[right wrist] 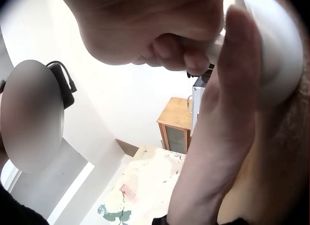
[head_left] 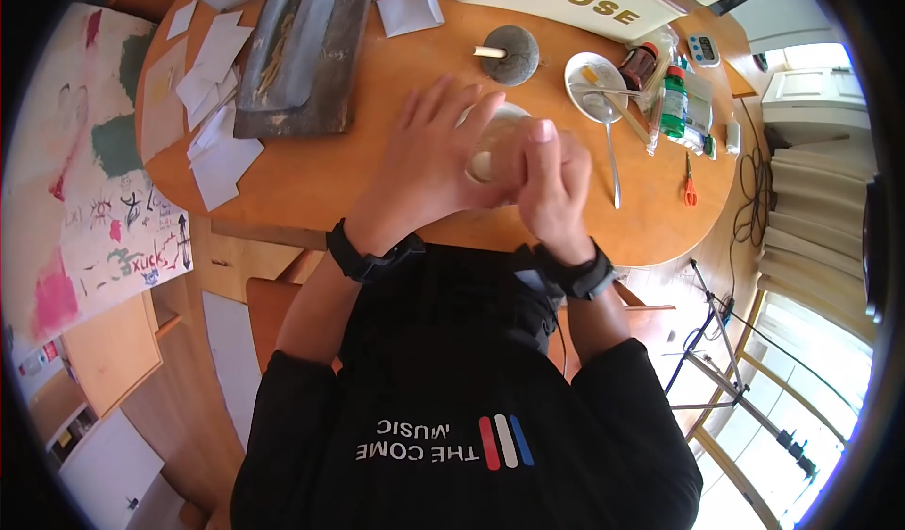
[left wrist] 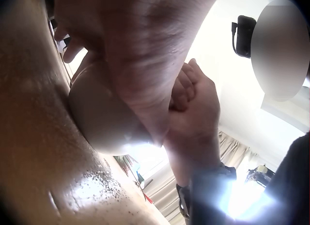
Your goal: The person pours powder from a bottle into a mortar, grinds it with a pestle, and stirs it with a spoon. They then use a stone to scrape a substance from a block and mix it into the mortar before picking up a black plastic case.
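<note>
A white bowl (head_left: pixel 510 111) sits on the wooden table in front of the person, partly hidden by both hands. The left hand (head_left: pixel 419 157) holds it from the left, fingers spread round the far side; in the right wrist view its thumb lies along the bowl's (right wrist: pixel 286 50) wall. Over the bowl's right side, the right hand (head_left: pixel 556 176) has curled fingers and a raised thumb. A pale rounded end (head_left: pixel 482 165) shows inside the bowl beside these fingers; I cannot tell whether the fist grips it. The left wrist view shows the bowl's (left wrist: pixel 94 108) smooth outer wall close to the tabletop.
Beyond the bowl is a round grey stone (head_left: pixel 510 56) with a pale peg. To the right are a white dish (head_left: pixel 586 106) with utensils, a green bottle (head_left: pixel 674 106) and orange scissors (head_left: pixel 690 190). At left lie a dark slab (head_left: pixel 349 58) and white papers (head_left: pixel 222 167).
</note>
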